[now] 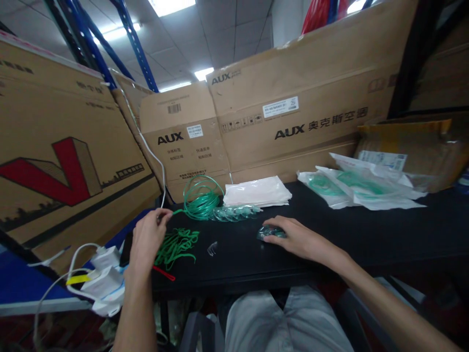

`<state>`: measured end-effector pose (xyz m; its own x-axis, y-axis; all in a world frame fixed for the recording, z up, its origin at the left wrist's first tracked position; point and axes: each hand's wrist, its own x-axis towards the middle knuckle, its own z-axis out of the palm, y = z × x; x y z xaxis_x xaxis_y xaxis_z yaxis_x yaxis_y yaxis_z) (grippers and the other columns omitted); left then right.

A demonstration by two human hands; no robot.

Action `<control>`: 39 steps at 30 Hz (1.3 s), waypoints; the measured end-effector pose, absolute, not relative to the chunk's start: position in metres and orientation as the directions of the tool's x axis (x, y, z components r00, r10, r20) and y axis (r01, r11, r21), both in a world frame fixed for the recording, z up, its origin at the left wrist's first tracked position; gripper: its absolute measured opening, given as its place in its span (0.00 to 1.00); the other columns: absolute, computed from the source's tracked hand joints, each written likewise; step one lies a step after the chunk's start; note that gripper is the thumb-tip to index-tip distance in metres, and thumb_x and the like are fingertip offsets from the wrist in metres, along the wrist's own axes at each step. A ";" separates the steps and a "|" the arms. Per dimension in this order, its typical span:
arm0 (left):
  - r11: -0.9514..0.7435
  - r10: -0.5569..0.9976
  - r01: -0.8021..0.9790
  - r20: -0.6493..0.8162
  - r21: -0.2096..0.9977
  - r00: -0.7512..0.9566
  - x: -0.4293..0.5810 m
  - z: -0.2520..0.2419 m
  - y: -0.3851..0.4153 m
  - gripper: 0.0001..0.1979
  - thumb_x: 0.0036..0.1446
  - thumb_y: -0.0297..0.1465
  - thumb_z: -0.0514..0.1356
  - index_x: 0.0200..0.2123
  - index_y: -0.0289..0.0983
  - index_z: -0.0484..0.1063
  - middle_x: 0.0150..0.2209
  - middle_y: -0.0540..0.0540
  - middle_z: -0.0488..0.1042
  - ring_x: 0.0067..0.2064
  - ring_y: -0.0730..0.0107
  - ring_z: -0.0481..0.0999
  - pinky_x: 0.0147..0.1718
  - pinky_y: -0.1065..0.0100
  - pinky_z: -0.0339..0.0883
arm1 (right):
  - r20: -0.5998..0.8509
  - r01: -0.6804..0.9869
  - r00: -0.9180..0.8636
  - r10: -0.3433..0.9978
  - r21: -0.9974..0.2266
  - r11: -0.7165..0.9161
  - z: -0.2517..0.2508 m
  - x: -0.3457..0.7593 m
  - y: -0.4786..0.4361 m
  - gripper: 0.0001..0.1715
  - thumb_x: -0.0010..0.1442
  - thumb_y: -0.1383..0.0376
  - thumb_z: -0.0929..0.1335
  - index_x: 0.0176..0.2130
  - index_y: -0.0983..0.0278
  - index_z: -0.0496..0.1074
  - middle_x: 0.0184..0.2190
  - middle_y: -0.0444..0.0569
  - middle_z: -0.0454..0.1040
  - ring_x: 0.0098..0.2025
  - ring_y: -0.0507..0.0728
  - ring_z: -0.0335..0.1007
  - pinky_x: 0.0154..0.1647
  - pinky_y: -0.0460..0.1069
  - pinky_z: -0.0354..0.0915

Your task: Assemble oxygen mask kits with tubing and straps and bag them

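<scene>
Right grip [293,234] closes around what appears to be a clear plastic mask [264,232], right of the green tubing coil [202,206]; left grip [148,232], left of the coil, pinches its outlying strand [178,211]. Green straps [176,243] lie before the coil, overlapping masks [236,213] just right, white bags [256,192] behind-right. Hard pulling could tangle its loose loops.

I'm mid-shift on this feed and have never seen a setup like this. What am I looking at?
No machine here: these are a person's two bare hands, seen by a camera worn on the head, looking forward and down. The left hand pinches an end of green tubing, coiled on the black table. The right hand holds a clear plastic piece; fingers hide much of it. Also on the table are green strips, a row of clear pieces, a white stack and, at right, white-edged bags with green contents.
</scene>
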<state>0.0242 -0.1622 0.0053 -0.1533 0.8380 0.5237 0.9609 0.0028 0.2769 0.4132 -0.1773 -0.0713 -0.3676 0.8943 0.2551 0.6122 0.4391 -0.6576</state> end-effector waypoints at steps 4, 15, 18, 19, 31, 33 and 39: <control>-0.192 0.632 0.933 0.766 0.306 -0.121 0.056 0.061 -0.157 0.14 0.67 0.37 0.56 0.46 0.37 0.78 0.44 0.43 0.81 0.44 0.57 0.80 0.47 0.63 0.70 | 0.247 0.618 -0.383 0.890 -0.648 0.445 -0.072 0.417 -0.179 0.28 0.64 0.53 0.71 0.58 0.63 0.74 0.54 0.58 0.77 0.60 0.67 0.70 0.63 0.58 0.62; -0.762 0.510 0.518 0.853 0.389 0.109 0.155 0.076 -0.166 0.11 0.67 0.37 0.62 0.46 0.38 0.78 0.43 0.46 0.81 0.44 0.66 0.80 0.47 0.67 0.72 | 0.186 0.689 -0.422 0.887 -0.570 0.447 -0.069 0.426 -0.181 0.35 0.59 0.68 0.71 0.65 0.65 0.68 0.64 0.60 0.69 0.66 0.67 0.64 0.67 0.58 0.59; -0.731 0.655 0.507 0.676 0.456 0.337 0.174 0.026 -0.171 0.11 0.70 0.36 0.58 0.47 0.39 0.79 0.46 0.46 0.81 0.46 0.64 0.79 0.47 0.66 0.70 | 0.181 0.710 -0.406 0.896 -0.556 0.433 -0.068 0.437 -0.178 0.35 0.59 0.67 0.70 0.65 0.64 0.69 0.62 0.58 0.72 0.64 0.67 0.67 0.65 0.57 0.61; -0.730 0.671 0.506 0.622 0.459 0.404 0.178 0.011 -0.173 0.10 0.69 0.34 0.59 0.45 0.40 0.80 0.45 0.46 0.82 0.45 0.64 0.79 0.47 0.66 0.70 | 0.179 0.718 -0.394 0.901 -0.552 0.424 -0.069 0.441 -0.176 0.35 0.58 0.66 0.71 0.65 0.64 0.69 0.61 0.58 0.73 0.63 0.67 0.68 0.64 0.57 0.62; -0.620 0.775 0.625 0.247 0.473 0.582 0.151 -0.033 -0.187 0.12 0.65 0.24 0.58 0.43 0.43 0.81 0.48 0.47 0.78 0.51 0.61 0.77 0.53 0.64 0.66 | 0.162 0.749 -0.356 0.920 -0.539 0.385 -0.048 0.471 -0.171 0.31 0.63 0.57 0.67 0.61 0.67 0.74 0.52 0.60 0.77 0.54 0.67 0.74 0.56 0.55 0.67; -0.621 0.768 0.618 0.219 0.482 0.602 0.154 -0.028 -0.191 0.16 0.64 0.22 0.56 0.45 0.43 0.81 0.49 0.47 0.78 0.53 0.62 0.75 0.54 0.64 0.64 | 0.156 0.739 -0.364 0.918 -0.552 0.387 -0.046 0.468 -0.173 0.29 0.65 0.56 0.66 0.60 0.66 0.76 0.52 0.59 0.77 0.51 0.65 0.76 0.54 0.54 0.68; -0.522 0.783 0.658 0.000 0.543 0.621 0.146 -0.017 -0.200 0.19 0.57 0.19 0.54 0.42 0.43 0.80 0.47 0.48 0.77 0.49 0.64 0.75 0.50 0.66 0.64 | 0.127 0.721 -0.363 0.923 -0.590 0.364 -0.048 0.461 -0.171 0.29 0.69 0.52 0.62 0.61 0.64 0.75 0.54 0.57 0.79 0.30 0.56 0.79 0.42 0.51 0.72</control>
